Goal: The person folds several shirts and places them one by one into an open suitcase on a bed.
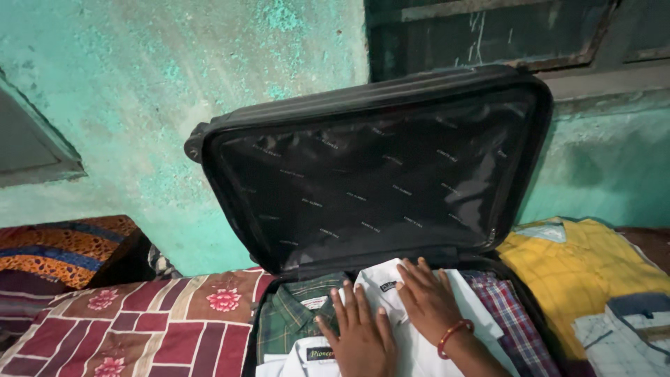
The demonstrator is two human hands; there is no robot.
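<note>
Our hands press a white shirt (419,349) in the suitcase (370,174).
Left hand (359,335) and right hand (427,301) lie flat and open, gripping nothing.

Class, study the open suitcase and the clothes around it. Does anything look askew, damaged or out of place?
Nothing in the suitcase stands out: folded shirts lie flat, and both hands, left and right, press a white shirt. Only the teal wall looks damaged, its paint blotchy and worn. A yellow shirt lies outside, neatly folded.

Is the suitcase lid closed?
No, the black suitcase lid stands open against the wall while the left hand and right hand press flat on a white shirt inside.
</note>
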